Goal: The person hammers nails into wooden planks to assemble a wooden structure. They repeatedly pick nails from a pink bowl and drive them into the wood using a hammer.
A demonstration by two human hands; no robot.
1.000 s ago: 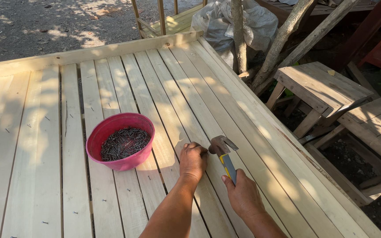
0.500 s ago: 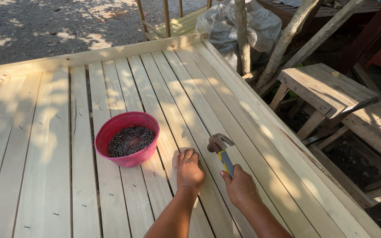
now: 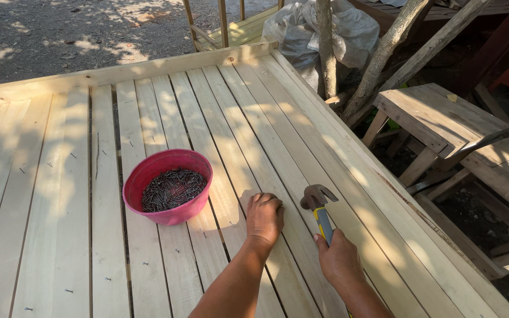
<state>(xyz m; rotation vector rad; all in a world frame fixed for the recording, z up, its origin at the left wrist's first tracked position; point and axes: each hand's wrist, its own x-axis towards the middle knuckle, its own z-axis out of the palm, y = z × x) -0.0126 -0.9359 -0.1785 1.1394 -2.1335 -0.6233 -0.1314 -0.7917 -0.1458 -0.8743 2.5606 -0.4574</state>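
The left hand is resting knuckles-up on the pale slatted wooden deck with its fingers curled in against a plank, while the right hand is wrapping shut around the yellow-and-blue handle of a claw hammer, whose head is hovering just beside the left hand. A round pink bowl of dark nails is sitting on the slats near the left hand, and a grey sack is slumping beyond the deck's far edge beside a small wooden bench.

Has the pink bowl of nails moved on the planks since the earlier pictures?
No. The pink bowl sits across the same planks, beside the same dark crack, as earlier; only the camera shifted.
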